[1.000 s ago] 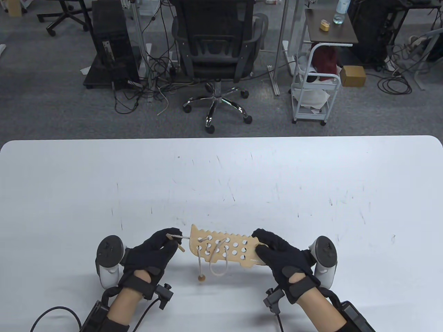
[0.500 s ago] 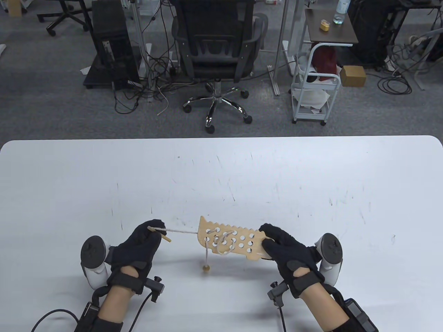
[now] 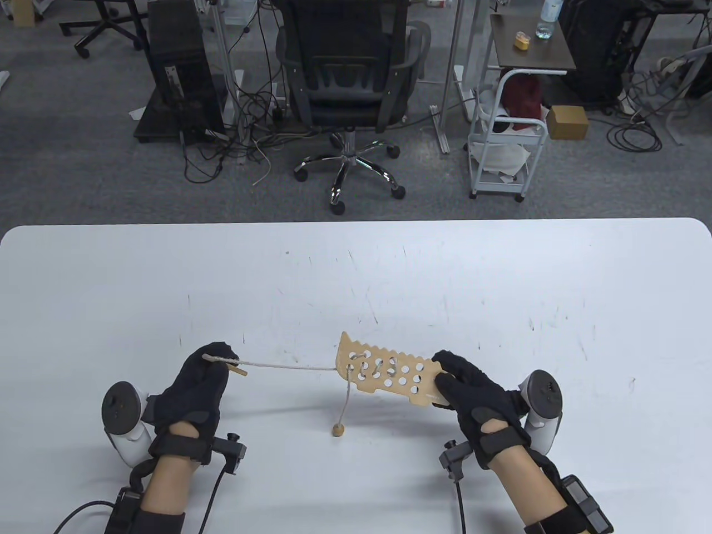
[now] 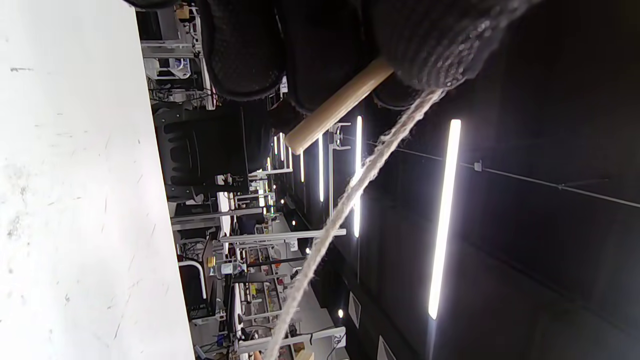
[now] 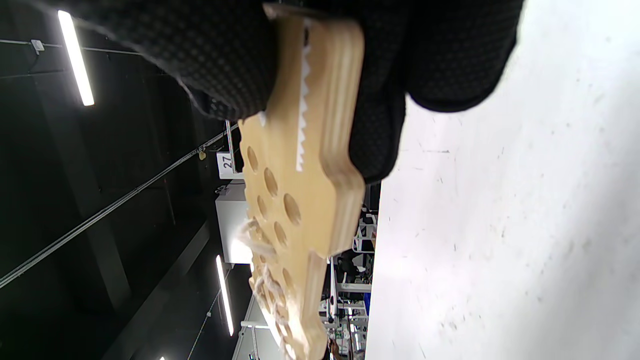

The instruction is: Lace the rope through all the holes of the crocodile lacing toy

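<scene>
Left hand: we see it at 7 o'clock on the table, fingers curled, pinching the wooden threading stick and the rope.
Right hand: at 5 o'clock, gripping the crocodile lacing toy by one end, above the table.
Rope: taut between toy and left hand.
Bead end: hangs below the toy.

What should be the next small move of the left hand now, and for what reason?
Probably bring the wooden needle back to the crocodile board and aim at the nearest free hole. The rope runs taut from the left hand, no loops hang, and many holes are empty; the right hand holds the board.
</scene>
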The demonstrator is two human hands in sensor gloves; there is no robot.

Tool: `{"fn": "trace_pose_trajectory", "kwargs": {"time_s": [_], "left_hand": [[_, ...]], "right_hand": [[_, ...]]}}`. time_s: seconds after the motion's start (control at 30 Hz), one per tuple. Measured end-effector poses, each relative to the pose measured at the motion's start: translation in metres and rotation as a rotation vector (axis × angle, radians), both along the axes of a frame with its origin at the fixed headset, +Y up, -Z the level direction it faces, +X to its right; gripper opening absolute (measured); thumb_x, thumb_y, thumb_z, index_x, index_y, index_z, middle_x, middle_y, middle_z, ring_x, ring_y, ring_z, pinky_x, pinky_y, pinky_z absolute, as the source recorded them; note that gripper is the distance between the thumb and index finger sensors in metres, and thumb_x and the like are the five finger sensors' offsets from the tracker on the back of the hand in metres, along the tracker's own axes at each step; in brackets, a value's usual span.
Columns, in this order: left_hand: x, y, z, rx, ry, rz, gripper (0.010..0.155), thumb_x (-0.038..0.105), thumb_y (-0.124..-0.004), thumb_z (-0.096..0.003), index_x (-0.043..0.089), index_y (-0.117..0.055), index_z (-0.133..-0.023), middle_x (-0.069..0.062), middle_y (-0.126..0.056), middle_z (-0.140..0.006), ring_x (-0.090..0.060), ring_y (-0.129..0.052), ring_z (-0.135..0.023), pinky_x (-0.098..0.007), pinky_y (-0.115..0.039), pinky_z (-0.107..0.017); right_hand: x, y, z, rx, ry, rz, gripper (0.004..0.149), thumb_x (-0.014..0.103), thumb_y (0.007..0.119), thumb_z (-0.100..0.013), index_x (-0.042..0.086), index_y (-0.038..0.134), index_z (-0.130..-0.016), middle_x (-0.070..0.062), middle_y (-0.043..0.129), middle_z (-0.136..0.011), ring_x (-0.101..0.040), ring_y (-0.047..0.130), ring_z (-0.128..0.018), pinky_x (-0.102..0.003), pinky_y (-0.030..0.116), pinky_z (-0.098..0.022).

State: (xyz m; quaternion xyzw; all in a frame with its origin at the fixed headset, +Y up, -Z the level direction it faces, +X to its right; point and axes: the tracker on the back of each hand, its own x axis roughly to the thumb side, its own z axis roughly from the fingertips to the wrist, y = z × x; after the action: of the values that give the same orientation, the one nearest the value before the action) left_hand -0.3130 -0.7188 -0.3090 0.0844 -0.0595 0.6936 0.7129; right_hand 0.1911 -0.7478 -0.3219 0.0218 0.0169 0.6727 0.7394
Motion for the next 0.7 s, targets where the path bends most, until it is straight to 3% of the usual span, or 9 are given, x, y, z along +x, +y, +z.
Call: {"fn": "trace_pose_trajectory", "kwargs": {"time_s": [0.33,0.7], "left_hand": [[-0.026,-0.005,-0.003,0.003,0.131,0.043,0.046,0.046,-0.081,-0.0421,0.042,-0.082,-0.088,0.005,-0.090,-0.086,-0.028,-0.085,-0.087,-0.059,-0.051,-0.076],[-0.018,-0.006,-0.005,-0.012,0.093,0.028,0.047,0.042,-0.081,-0.0421,0.030,-0.083,-0.087,0.002,-0.093,-0.082,-0.029,-0.087,-0.083,-0.060,-0.052,-0.075]], "right_hand": [[0.015,-0.004,-0.007,-0.017,-0.062,-0.028,0.051,0.025,0.086,-0.045,0.009,0.073,-0.092,-0.012,0.096,-0.079,-0.029,0.104,-0.059,-0.047,0.080,-0.047],[0.013,-0.005,-0.006,-0.006,-0.060,-0.022,0.051,0.025,0.087,-0.044,0.009,0.074,-0.091,-0.011,0.097,-0.077,-0.029,0.104,-0.059,-0.046,0.081,-0.046]]}}
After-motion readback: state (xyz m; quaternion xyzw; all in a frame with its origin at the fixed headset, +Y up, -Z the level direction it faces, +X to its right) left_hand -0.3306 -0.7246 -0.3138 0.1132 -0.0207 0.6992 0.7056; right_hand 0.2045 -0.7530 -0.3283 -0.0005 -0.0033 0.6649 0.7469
